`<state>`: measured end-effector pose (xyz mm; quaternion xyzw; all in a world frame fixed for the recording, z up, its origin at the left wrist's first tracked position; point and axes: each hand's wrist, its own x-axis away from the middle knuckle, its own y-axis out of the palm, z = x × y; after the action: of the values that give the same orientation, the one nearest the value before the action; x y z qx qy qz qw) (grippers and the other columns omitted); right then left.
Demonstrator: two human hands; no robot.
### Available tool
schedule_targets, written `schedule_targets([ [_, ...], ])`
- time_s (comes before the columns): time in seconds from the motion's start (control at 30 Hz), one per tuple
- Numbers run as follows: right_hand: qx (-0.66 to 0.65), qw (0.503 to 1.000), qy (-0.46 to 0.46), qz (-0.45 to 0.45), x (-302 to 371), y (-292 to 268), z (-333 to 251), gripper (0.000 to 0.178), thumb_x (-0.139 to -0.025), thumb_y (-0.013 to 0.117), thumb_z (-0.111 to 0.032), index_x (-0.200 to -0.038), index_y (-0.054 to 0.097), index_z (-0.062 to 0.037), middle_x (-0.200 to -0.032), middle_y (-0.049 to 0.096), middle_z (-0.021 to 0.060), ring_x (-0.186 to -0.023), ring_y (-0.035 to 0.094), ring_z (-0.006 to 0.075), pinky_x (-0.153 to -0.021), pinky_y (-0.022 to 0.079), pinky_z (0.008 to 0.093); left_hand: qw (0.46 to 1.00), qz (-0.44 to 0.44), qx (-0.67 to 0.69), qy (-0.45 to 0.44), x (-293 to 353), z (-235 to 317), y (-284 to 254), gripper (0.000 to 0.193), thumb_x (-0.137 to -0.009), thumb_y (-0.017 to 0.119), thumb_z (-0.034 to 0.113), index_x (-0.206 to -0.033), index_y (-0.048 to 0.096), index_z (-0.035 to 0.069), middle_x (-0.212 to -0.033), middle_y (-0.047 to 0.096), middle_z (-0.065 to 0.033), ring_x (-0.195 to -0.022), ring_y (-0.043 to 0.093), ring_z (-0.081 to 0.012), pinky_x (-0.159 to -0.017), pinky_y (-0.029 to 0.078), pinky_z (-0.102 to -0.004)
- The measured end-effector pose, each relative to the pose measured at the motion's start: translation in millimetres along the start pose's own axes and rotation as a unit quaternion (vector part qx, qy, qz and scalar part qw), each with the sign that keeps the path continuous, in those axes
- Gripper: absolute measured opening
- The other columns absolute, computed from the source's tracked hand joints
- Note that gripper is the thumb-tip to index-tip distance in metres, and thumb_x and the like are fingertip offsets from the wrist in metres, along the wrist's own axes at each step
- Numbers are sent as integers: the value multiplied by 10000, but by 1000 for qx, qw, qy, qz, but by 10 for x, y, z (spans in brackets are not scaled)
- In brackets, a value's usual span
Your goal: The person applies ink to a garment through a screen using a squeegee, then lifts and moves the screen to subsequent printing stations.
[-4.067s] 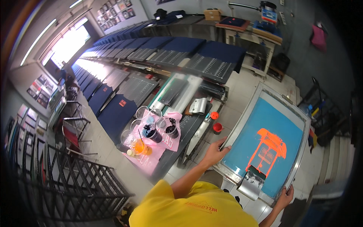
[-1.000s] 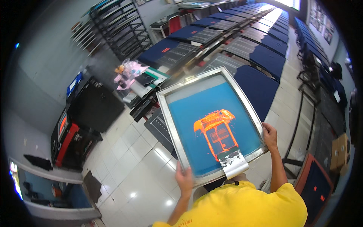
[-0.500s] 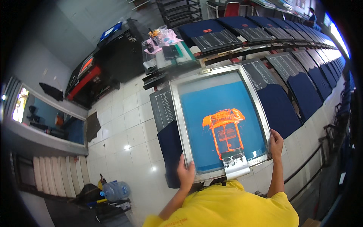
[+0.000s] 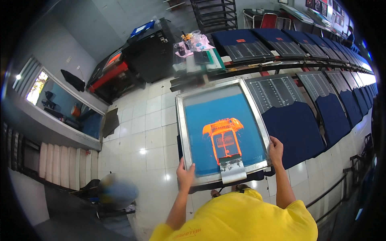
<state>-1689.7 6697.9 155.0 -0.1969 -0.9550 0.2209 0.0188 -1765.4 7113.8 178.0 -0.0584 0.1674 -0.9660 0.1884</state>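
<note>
A silkscreen frame (image 4: 253, 108) with a pale metal rim and blue mesh (image 4: 201, 116) is held between my two hands. It lies over the leftmost board of the near row, hiding most of that board; dark fabric peeks out below. My left hand (image 4: 185, 175) grips the lower left corner, thumb on top of the rim. On the right rim, near the lower corner, my right hand (image 4: 276, 150) is closed. Bright orange ink (image 4: 222, 126) is smeared over the mesh. A squeegee with a wide silver handle (image 4: 233, 170) rests at its lower end, untouched by either hand.
Boards draped with navy fabric (image 4: 295, 128) run off to the right in two rows. Cups and pink cloths crowd a small stand (image 4: 193, 46) at the far left end. Behind it stands a black cabinet (image 4: 148, 52). A blurred water jug (image 4: 116, 190) is at lower left.
The frame has shifted left across the boards, covering the leftmost one and exposing the board to its right. Both hands have kept their grip. The whole view has swung too.
</note>
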Motion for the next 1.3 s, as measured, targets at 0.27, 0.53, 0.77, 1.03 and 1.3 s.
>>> schedule_targets([
  [0.27, 25, 999, -3, -31, -267, 438, -22, 298, -910, 539, -28, -1166, 677, 40, -1073, 720, 208, -1009, 703, 281, -910, 513, 346, 999, 20, -27, 41, -475, -499, -109, 609, -787, 753, 89, -1322, 533, -102, -1123, 701, -205, -1010, 689, -255, -912, 511, -342],
  [0.53, 31, 999, 0, -10, -331, 579, -35, 305, -908, 539, -21, -1175, 671, 47, -1101, 716, 211, -1052, 692, 293, -934, 507, 346, 998, 9, -21, 53, -762, -457, -102, 549, -773, 759, 106, -1259, 587, -82, -1071, 717, -200, -992, 701, -269, -895, 522, -356],
  [0.77, 39, 999, -10, -3, -420, 716, 94, 303, -916, 546, -6, -1187, 669, 51, -1023, 734, 169, -896, 698, 216, -845, 526, 316, 993, 64, -60, 74, -878, -595, -83, 518, -779, 749, 98, -1256, 604, -43, -1077, 723, -181, -996, 703, -262, -884, 525, -353],
  [1.03, 39, 999, -20, 5, -356, 680, -102, 304, -904, 537, 13, -1171, 670, 70, -1032, 734, 194, -972, 707, 248, -892, 518, 321, 997, 26, -51, 42, -815, -237, -128, 514, -795, 733, 91, -1274, 598, -40, -1087, 723, -183, -1001, 704, -265, -896, 523, -356],
  [1.3, 31, 999, -2, -12, -338, 730, -68, 303, -887, 542, 11, -1150, 681, 66, -1061, 727, 214, -991, 706, 272, -902, 515, 329, 997, 10, -81, -9, -818, -398, -195, 571, -839, 690, 75, -1342, 509, -124, -1227, 660, -225, -1137, 642, -258, -1005, 465, -344],
])
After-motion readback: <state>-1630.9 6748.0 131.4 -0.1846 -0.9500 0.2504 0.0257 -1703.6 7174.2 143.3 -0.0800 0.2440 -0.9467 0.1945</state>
